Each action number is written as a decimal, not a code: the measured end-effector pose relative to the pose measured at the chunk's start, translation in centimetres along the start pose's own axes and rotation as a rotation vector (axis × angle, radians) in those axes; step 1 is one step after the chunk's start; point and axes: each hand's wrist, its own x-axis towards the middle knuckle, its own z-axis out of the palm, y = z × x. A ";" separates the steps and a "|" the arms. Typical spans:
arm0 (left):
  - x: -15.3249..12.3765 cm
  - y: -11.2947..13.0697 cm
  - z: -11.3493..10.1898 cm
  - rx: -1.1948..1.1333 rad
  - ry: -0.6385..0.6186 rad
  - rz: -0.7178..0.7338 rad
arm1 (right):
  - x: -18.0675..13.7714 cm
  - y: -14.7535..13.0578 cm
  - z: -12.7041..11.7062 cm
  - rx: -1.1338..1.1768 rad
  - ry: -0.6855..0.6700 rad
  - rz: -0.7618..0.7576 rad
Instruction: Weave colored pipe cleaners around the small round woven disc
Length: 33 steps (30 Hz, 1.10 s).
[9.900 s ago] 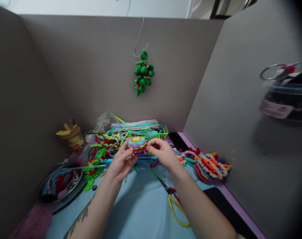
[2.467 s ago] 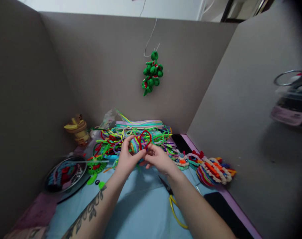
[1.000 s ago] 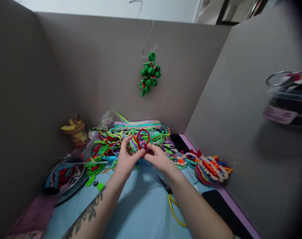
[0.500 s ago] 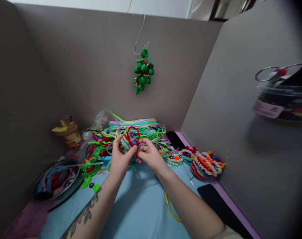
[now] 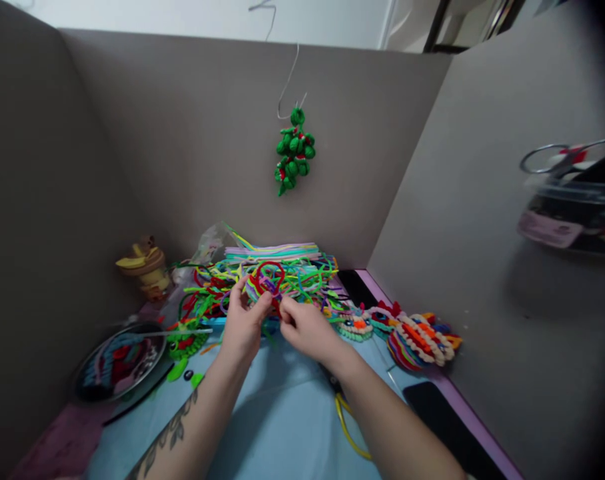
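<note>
My left hand [image 5: 242,321] pinches a small round woven pipe-cleaner piece [image 5: 257,287] in purple, green and yellow, just above the blue mat [image 5: 282,427]. A red pipe cleaner [image 5: 270,275] loops up over that piece. My right hand [image 5: 307,328] is closed in a pinch right beside it, gripping the lower end of the red pipe cleaner. Both hands are held in front of a tangled pile of coloured pipe cleaners [image 5: 282,260].
Finished woven figures [image 5: 417,339] lie at the right near a black phone [image 5: 435,407]. Yellow-handled scissors [image 5: 350,427] lie under my right forearm. A round tin [image 5: 120,360] and a yellow-brown figure [image 5: 145,265] are at the left. A green ornament [image 5: 293,150] hangs on the partition.
The red pipe cleaner, absent ten seconds ago, now loops over the woven piece. In the last second my right hand has slid a little lower and both hands stay on the piece.
</note>
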 end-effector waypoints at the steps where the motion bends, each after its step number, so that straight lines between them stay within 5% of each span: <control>1: 0.1 0.1 -0.1 -0.001 0.003 -0.008 | 0.0 0.0 -0.3 -0.002 -0.034 -0.014; 6: 0.2 -0.4 -0.4 -0.009 -0.041 -0.006 | 0.0 0.4 -1.5 0.074 -0.102 0.005; 13: 0.2 -1.0 -0.6 0.135 -0.156 0.019 | 0.8 1.2 -2.4 0.756 0.226 0.265; 16: 0.0 -1.0 -0.5 0.203 -0.222 0.030 | 0.7 1.2 -2.7 0.914 0.215 0.268; 24: -0.5 -1.0 -0.4 0.348 -0.285 0.025 | 0.5 0.2 -2.6 0.440 0.305 0.102; 33: 0.1 -0.5 -0.3 -0.031 -0.146 -0.140 | 0.5 0.3 -1.5 0.353 0.268 0.205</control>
